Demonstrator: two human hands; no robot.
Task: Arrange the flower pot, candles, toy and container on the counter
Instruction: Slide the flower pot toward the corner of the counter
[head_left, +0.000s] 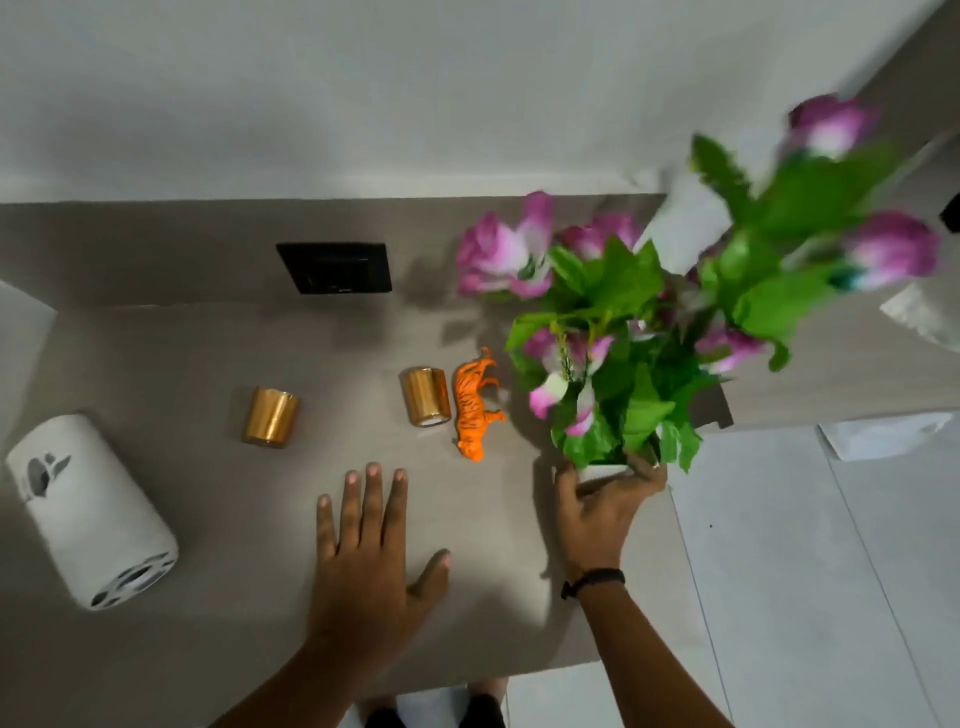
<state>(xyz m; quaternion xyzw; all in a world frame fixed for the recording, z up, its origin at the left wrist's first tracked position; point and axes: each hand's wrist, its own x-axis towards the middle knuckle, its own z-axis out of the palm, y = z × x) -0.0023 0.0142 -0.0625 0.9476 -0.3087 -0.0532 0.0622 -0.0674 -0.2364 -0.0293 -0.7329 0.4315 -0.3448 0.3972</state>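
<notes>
The step in hand seems to be the placing of the flower pot. The right hand has its fingers clamped around the white pot, close to the right edge of the bench, with the purple flowers leaning away and blurred. The left hand lies flat on the bench near the front edge, fingers apart, holding nothing. The orange toy tiger and one gold candle are just beside each other near the pot; the second candle stands apart toward the left, and the white container lies on its side at the left edge. Next, the pot probably needs to be set upright and released gently.
</notes>
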